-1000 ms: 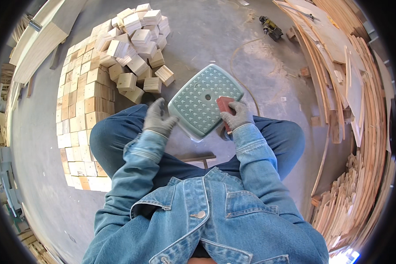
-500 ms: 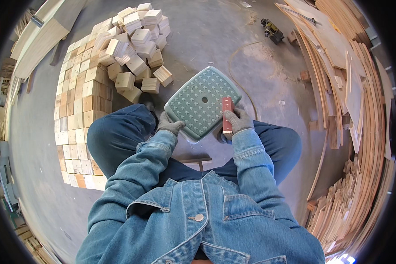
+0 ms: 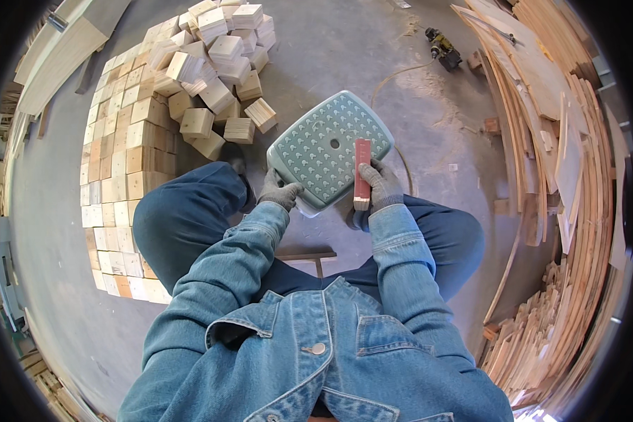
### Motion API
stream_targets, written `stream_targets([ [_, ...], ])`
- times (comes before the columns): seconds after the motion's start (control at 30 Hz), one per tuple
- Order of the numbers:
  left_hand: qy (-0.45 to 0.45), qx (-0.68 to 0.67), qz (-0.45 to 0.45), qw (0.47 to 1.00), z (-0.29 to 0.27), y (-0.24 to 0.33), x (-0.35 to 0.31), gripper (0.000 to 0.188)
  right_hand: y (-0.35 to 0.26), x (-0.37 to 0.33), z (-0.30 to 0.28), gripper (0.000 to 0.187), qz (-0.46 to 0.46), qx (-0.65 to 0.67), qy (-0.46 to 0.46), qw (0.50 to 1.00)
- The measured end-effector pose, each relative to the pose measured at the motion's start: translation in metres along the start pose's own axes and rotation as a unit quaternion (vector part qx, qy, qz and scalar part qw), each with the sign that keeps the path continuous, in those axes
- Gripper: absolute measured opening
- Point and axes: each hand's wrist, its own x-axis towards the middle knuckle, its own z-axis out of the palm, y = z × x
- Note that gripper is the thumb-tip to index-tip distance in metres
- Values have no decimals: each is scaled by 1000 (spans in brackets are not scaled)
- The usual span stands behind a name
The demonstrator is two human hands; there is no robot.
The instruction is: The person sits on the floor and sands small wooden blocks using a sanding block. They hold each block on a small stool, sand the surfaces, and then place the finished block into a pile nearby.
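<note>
A grey-green plastic step stool with a raised pattern and a small round hole in its top is in front of me between my knees. My left hand, in a grey glove, grips its near left edge, thumb on top. In my gloved right hand is a narrow red block with pale marks down its face and a pale near end. It lies over the stool's right edge; whether my right fingers also touch the stool is hidden.
Left of me, wooden blocks are laid in tight rows, with a loose heap at their far end. A cordless drill lies on the floor ahead right, near a thin hose. Stacked boards line the right side.
The stool has shifted slightly away and to the right, turning a little, my hands still at its edges. The red block has become more upright in the view.
</note>
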Motion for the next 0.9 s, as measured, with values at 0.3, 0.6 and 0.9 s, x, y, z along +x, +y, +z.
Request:
stream_targets([
  [0.3,-5,-19,-66,998,9,32,1,86,-6,17,11,63,-27,-52,-12,998],
  [0.6,24,282,19,959,1,17,-2,81,-12,8,13,62,-40,-70,9,997],
  [0.9,-358,575,-52,734,38,-34,-50,86,-42,-16,17,53,-50,10,28,998],
])
